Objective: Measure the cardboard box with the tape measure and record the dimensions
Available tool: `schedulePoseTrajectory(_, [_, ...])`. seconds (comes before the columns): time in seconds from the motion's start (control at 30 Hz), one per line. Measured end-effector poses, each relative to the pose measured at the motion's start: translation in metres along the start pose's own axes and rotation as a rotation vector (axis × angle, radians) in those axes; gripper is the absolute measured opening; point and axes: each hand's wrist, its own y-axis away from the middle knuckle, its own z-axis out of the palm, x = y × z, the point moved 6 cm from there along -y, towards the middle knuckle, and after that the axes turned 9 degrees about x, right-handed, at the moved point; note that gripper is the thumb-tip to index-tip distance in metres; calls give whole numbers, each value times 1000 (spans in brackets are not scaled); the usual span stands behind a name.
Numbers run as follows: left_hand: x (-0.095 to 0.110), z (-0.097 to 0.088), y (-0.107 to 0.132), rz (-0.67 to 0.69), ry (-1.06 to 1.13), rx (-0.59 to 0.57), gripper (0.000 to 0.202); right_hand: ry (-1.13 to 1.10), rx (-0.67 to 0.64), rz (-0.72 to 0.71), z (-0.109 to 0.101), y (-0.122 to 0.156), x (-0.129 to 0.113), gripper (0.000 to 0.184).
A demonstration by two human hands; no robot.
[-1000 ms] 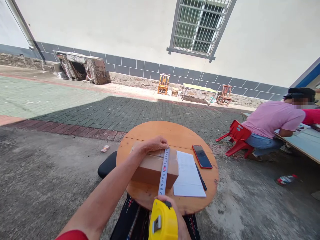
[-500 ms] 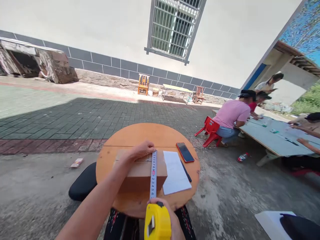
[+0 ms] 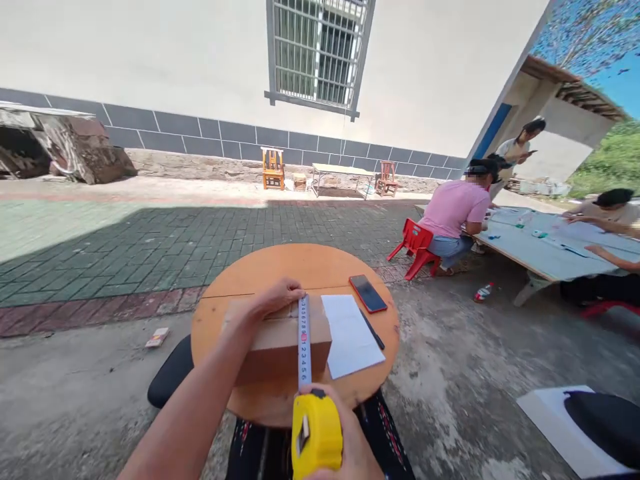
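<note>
A brown cardboard box (image 3: 286, 337) lies on a round wooden table (image 3: 300, 261). Across its top runs the white blade of a tape measure (image 3: 320, 433), stretched from the far edge toward me and past the near edge. My left hand (image 3: 280, 297) is closed on the blade's end at the box's far side. The yellow tape case sits in my right hand (image 3: 350, 437), which is wrapped round it in front of the table's near edge. Right of the box lie a white sheet of paper (image 3: 351, 339), a black pen (image 3: 373, 330) and a red-edged phone (image 3: 368, 293).
A black stool seat (image 3: 173, 375) stands left of the table. To the right, people sit on red chairs (image 3: 417, 243) at a long pale table (image 3: 535, 250), and one person stands behind. A bottle (image 3: 484, 293) lies on the concrete. A white object (image 3: 565, 420) is at lower right.
The camera view has turned slightly, shifting the background left. Both hands keep their hold on the tape measure, and the blade stays stretched across the box.
</note>
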Motion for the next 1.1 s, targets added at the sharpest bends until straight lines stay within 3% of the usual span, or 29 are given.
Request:
schedulePoseTrajectory(0.3, [5,-2,4,3,-10,11,38,-32,-130,73,5,3,1,96])
schedulePoseTrajectory(0.43, [13,-5,5,18,-54,8,37,-99,-198,92,13,6,-9,94])
schedulePoseTrajectory(0.6, [29,-23,12,60,-134,102,38,-37,-249,36,12,7,-25,86])
schedulePoseTrajectory(0.67, [36,-33,29,84,-166,191,44,-30,-244,13,4,7,-26,91])
schedulePoseTrajectory(0.77, [42,-37,74,149,-256,295,50,27,-183,-32,-20,5,-26,97])
schedulePoseTrajectory(0.9, [42,-14,127,371,-603,271,58,45,-162,-85,-52,8,-27,91])
schedulePoseTrajectory(1.0, [31,-5,131,365,-712,227,59,-11,-87,46,-69,7,-21,69])
schedulePoseTrajectory(1.1, [24,-16,109,296,-730,156,49,26,-5,91,-83,5,-19,52])
